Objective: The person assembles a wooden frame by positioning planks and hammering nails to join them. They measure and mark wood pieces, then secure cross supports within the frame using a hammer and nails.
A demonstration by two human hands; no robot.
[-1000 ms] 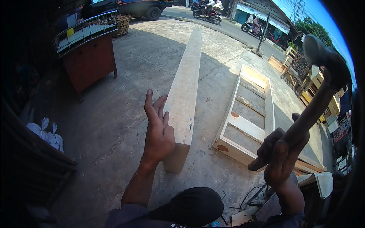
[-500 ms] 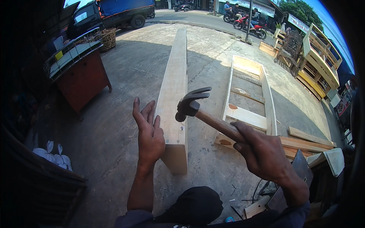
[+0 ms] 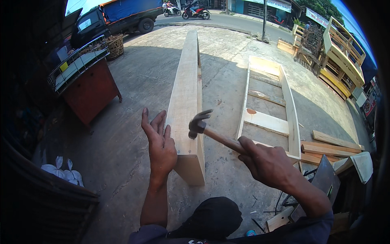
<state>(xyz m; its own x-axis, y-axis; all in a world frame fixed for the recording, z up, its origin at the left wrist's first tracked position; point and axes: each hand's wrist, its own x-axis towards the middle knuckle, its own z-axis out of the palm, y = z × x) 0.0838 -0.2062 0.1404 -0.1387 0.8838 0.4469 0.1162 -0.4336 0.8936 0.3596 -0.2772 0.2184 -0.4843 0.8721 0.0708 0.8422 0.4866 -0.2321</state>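
A long wooden frame (image 3: 181,93) of pale planks stands on its edge in front of me, running away toward the street. My left hand (image 3: 161,146) rests against its left side near the close end, fingers stretched and apart, holding nothing. In my right hand (image 3: 266,164) is a claw hammer (image 3: 221,139), gripped by its wooden handle. The dark hammer head is over the plank's right edge, striking face down, and hides the spot beneath it. Small nail heads show along the plank's near end.
A second wooden frame (image 3: 268,124) with crosspieces lies on the concrete to the right. Loose boards (image 3: 329,148) are stacked beyond my right hand. A red cabinet (image 3: 92,91) stands at left, white bags (image 3: 63,171) below it. A truck (image 3: 118,20) and motorbikes are at the street.
The hammer has come down and a little left, its head now lower at the plank. My left hand stays on the frame. Motorbikes have moved on the street, and the view has shifted slightly.
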